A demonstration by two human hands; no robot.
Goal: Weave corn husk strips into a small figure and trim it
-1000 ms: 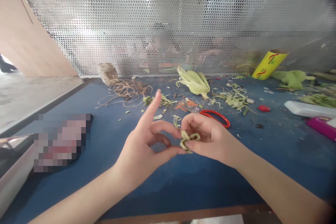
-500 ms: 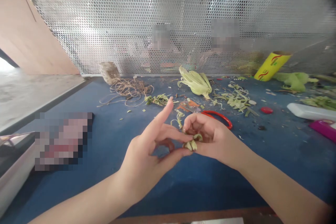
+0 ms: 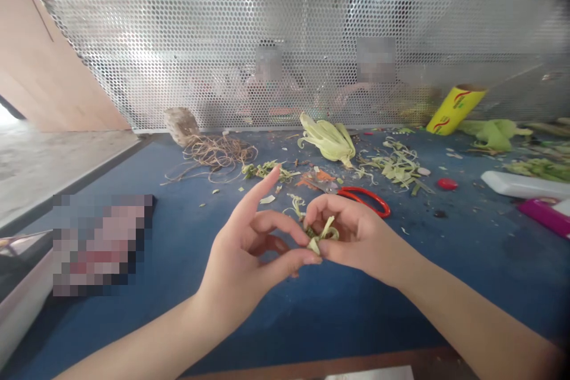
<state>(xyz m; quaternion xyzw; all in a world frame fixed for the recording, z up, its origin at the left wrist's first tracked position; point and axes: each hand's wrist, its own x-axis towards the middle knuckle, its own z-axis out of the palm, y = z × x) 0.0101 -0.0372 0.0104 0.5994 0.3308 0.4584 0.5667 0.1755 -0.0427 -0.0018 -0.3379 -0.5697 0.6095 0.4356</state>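
Observation:
A small bundle of curled pale-green husk strips (image 3: 328,230) is pinched between the fingertips of my right hand (image 3: 360,240), above the blue table. My left hand (image 3: 236,255) meets it from the other side, its thumb and a fingertip closed at the bundle's edge while the index finger points up. The bundle's lower part is hidden by my fingers. Just behind my right hand lie scissors with a red handle (image 3: 383,209), their blades partly covered by scraps. Thin pale strips (image 3: 296,205) rest on the table beyond my fingertips.
At the back stand a tangle of brown twine (image 3: 218,154), a corn husk (image 3: 327,139) and a yellow tube (image 3: 456,110), before a perforated metal panel (image 3: 178,24). Shredded green strips (image 3: 398,163), a red object (image 3: 447,184) and a white-purple tool (image 3: 545,217) lie right. A blurred phone-like object (image 3: 104,243) is left.
A strip of the bundle now curls up and outward between my fingers. My left hand has shifted slightly left, and a pale scrap shows beyond it. The whole view has moved a little.

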